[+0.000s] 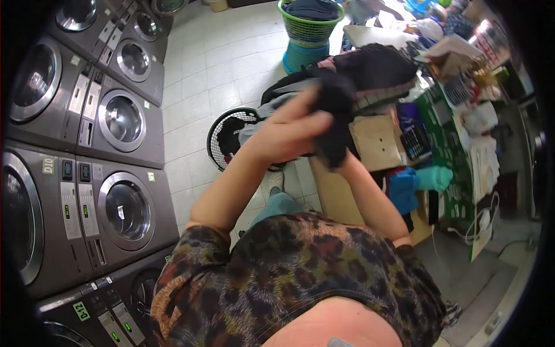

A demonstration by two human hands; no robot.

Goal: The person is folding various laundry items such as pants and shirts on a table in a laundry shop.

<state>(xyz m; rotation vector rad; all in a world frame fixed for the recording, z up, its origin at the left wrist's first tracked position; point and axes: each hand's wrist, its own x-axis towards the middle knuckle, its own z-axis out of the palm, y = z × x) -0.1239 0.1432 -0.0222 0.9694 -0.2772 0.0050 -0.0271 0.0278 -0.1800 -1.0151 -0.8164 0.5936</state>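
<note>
My left hand (289, 134) and my right hand (348, 163) are raised together in front of me, both gripping a black garment (335, 113). The left hand's fingers lie over the cloth's left side. The right hand is mostly hidden under the hanging cloth, with only the wrist showing. Just beyond the garment lies a stack of dark folded clothes (378, 69) on a table. My leopard-print top fills the lower part of the view.
Grey front-loading washing machines (118, 121) line the left side. A black-and-white laundry basket (222, 139) stands on the tiled floor, and a green basket (309, 26) of dark clothes sits farther back. A cluttered green counter (448, 150) with a teal cloth (433, 177) runs along the right.
</note>
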